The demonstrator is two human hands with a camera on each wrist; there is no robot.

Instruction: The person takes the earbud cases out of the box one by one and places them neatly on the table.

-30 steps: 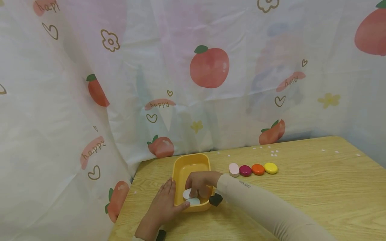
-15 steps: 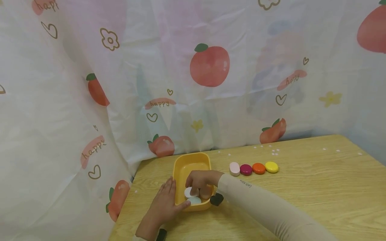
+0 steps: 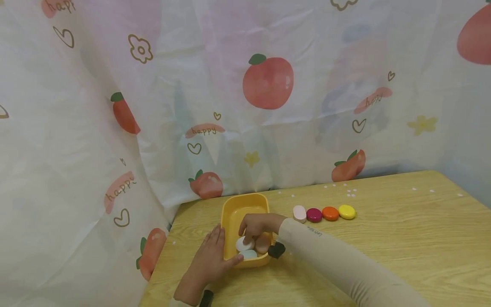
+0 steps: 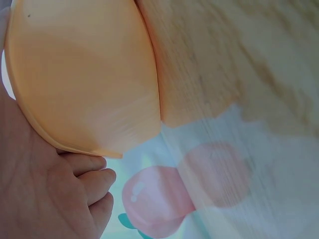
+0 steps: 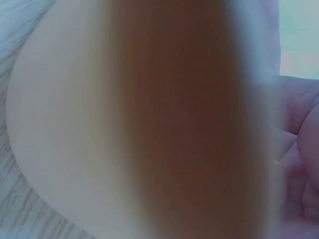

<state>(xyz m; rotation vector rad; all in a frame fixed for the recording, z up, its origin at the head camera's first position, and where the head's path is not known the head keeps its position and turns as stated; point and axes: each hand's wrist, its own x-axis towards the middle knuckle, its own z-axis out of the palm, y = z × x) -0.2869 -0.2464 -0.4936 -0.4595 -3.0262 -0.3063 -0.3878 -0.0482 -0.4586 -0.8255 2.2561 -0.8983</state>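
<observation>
A yellow rectangular container stands on the table. My left hand holds its near left corner, fingers along the outer left wall and thumb over the near rim. In the left wrist view, the fingertips sit against the container rim. My right hand reaches inside with bent fingers on a white oval piece; its thumb is hidden. A pale green oval piece lies nearer the front. A brownish rounded shape is under the hand; I cannot tell whether it is a piece.
Right of the container a row of smooth oval pieces sits on the wooden table: pale pink, magenta, orange and yellow. Small white spots dot the back of the table. A fruit-print curtain hangs behind it.
The white oval piece has shifted slightly to the right and back within the container, together with my right fingers. My left hand keeps its place on the corner.
</observation>
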